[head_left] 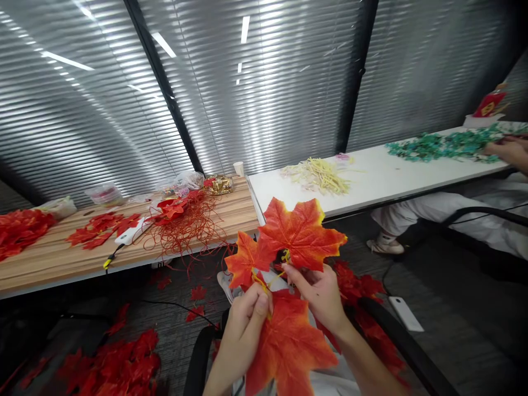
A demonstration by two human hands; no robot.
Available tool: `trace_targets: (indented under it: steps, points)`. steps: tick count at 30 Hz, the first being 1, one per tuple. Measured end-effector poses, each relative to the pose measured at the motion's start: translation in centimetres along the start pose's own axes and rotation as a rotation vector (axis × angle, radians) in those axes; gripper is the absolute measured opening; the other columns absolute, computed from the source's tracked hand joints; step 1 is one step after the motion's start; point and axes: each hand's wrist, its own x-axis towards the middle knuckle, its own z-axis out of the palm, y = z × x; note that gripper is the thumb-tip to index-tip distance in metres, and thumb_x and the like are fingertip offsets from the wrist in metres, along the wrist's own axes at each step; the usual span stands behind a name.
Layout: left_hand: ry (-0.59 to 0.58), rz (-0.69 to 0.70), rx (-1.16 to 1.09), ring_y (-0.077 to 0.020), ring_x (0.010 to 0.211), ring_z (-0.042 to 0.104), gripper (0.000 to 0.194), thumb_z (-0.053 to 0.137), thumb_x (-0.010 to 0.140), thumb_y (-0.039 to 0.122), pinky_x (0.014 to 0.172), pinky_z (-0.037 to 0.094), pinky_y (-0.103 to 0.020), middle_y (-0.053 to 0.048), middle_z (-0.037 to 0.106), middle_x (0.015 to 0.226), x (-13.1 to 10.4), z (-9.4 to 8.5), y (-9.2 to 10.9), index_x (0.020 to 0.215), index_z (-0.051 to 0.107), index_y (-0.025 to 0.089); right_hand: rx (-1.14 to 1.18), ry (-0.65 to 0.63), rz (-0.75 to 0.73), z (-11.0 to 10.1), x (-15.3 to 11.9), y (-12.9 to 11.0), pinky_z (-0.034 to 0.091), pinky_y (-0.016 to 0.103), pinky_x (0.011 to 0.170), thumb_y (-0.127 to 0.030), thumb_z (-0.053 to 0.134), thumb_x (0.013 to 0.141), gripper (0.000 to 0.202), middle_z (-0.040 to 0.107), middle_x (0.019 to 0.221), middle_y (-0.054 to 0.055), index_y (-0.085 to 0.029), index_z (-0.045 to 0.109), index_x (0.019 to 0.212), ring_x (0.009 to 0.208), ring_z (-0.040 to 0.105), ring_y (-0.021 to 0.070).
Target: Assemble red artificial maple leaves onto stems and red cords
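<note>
At lower centre, the left hand [246, 317] and right hand [317, 291] each pinch yellow stems [260, 281] of red-orange leaves [301, 234].

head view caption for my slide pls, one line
Left hand and right hand pinch yellow stems of red maple leaves.

Count at the wearer's station: one left hand [246, 324], one right hand [317, 291] and at least three large maple leaves [299, 234], others being partly hidden. The surfaces number two, one wood-grain tabletop [241, 214] and one white tabletop [371, 184], bearing one paper cup [238, 168], one tangle of red cords [181, 231], one heap of pale yellow strips [325, 175] and one spread of green pieces [445, 146]. White devices [134, 231] total two, one on the wood-grain tabletop and one on the floor [330, 220]; leaves in the heaps overlap too much to count.
</note>
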Motion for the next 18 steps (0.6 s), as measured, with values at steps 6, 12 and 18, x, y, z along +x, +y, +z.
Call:
trace_targets:
  steps: [6, 12, 18]
  points:
    - [-0.027, 0.058, 0.059, -0.0120, 0.069, 0.047, 0.025, 0.040, 0.088, 0.030, 0.067, 0.034, -0.022, -0.002, 0.052, 0.071, 0.62, 0.25, -0.11, 0.070, 0.049, 0.015, 0.082, 0.034, 0.041, 0.47, -0.14, 0.65, 0.048, 0.023, 0.052, -0.031, 0.064, 0.072, 0.021, 0.058, 0.054, 0.001, -0.014, 0.057, 0.060, 0.050, 0.055, 0.0130]
    - [-0.039, 0.026, 0.010, -0.0124, 0.066, 0.048, 0.023, 0.046, 0.085, 0.030, 0.064, 0.035, -0.021, -0.003, 0.055, 0.069, 1.07, 0.69, -0.45, 0.071, 0.055, 0.015, 0.137, 0.016, 0.057, 0.53, -0.49, 0.12, 0.051, 0.027, 0.061, -0.033, 0.066, 0.070, 0.019, 0.064, 0.066, 0.005, -0.014, 0.062, 0.069, 0.060, 0.060, 0.0167]
    - [-0.018, -0.012, -0.061, -0.0122, 0.074, 0.049, 0.021, 0.043, 0.086, 0.031, 0.068, 0.036, -0.020, -0.003, 0.057, 0.080, 0.81, 1.02, -0.65, 0.090, 0.058, 0.016, 0.128, 0.047, 0.071, 0.10, -0.73, 0.72, 0.050, 0.029, 0.066, -0.030, 0.064, 0.072, 0.017, 0.061, 0.060, 0.002, -0.015, 0.059, 0.065, 0.064, 0.061, 0.0173]
